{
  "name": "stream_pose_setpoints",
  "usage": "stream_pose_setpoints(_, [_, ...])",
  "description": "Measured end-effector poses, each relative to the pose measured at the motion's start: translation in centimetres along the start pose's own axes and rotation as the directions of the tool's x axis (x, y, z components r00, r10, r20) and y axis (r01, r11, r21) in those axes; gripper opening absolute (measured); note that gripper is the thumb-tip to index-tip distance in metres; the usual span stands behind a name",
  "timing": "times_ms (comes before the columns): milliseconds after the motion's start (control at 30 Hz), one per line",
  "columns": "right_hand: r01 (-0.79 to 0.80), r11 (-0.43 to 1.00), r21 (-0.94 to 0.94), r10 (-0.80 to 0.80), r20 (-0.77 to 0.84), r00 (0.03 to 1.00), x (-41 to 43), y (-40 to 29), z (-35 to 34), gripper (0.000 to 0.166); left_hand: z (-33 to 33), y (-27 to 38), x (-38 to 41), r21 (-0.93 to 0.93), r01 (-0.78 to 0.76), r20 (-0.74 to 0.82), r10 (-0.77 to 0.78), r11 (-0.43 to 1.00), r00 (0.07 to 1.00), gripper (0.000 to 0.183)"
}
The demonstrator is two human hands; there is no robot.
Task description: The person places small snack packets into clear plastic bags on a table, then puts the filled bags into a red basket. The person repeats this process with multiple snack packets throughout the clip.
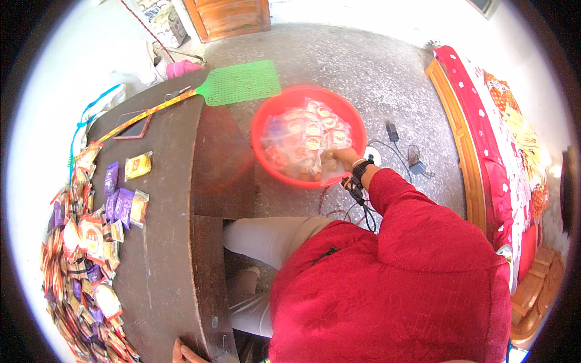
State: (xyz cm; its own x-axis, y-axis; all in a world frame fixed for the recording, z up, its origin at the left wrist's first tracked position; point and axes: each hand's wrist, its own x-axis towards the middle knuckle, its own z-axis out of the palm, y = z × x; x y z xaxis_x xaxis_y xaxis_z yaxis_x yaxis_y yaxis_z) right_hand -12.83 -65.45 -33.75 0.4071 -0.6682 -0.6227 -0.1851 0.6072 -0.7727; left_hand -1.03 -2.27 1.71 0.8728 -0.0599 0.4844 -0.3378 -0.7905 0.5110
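My right hand (343, 155) reaches over the near rim of a red plastic basin (358, 115) on the floor. Its fingers are closed on a clear plastic packet (330, 172), whose contents I cannot make out. Many clear packets with red and yellow printed labels (312, 129) fill the basin. At the bottom edge of the view, only the fingertips of my left hand (185, 352) show, resting on the dark wooden table (159, 272). Nothing is visible in those fingers; the rest of that hand is cut off.
Small wrapped snack packets (91, 236) pile along the table's far side, with purple packets (121, 204) and a yellow one (138, 165) apart. A green fly swatter (243, 81) lies across a phone (131, 125) and overhangs the basin. Cables and an adapter (417, 168) lie near a bed (458, 149).
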Motion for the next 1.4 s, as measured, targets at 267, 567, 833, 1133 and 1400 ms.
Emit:
stream_pose_setpoints(267, [-0.180,0.872,-0.455,0.136,-0.129,0.982,-2.6,-4.4,4.3,0.059,-0.1,0.5,0.1,0.021,-0.018,0.012,0.018,1.000,1.000,0.019])
stream_pose_setpoints(567, [0.272,0.610,-0.745,-0.136,0.240,0.961,4.7,-0.6,3.1,0.034,0.4,-3.1,-1.0,0.001,0.121,0.031,-0.121,0.993,0.992,0.018])
stream_pose_setpoints(833, [0.798,0.421,-0.432,-0.579,0.550,0.603,-12.2,-8.5,19.3,0.024,0.8,-0.9,0.0,-0.024,0.021,-0.023,-0.022,0.999,0.999,0.015])
stream_pose_setpoints(1133, [0.982,0.036,0.184,-0.609,0.783,-0.125,-31.6,-11.7,32.7,0.017,0.5,-1.0,-1.4,-0.139,0.055,-0.149,-0.076,0.989,0.986,0.012])
stream_pose_setpoints(1400, [0.979,0.011,0.203,-0.286,0.939,-0.191,-35.5,-9.4,40.0,0.030,-2.7,-0.8,-6.5,-0.305,0.070,-0.246,-0.149,0.950,0.958,0.015])
